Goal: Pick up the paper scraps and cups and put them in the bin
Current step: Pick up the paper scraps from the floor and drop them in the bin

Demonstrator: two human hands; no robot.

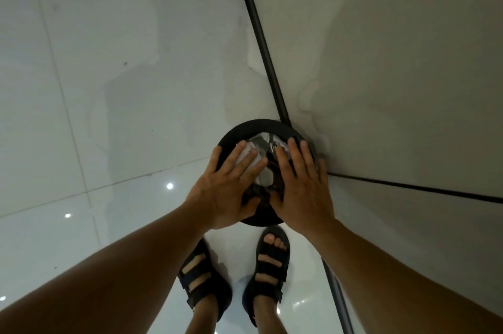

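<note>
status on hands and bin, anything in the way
Left hand, right hand: both flat on the paper scraps. Scraps fill the bin to its rim. Nothing in the way.
</note>
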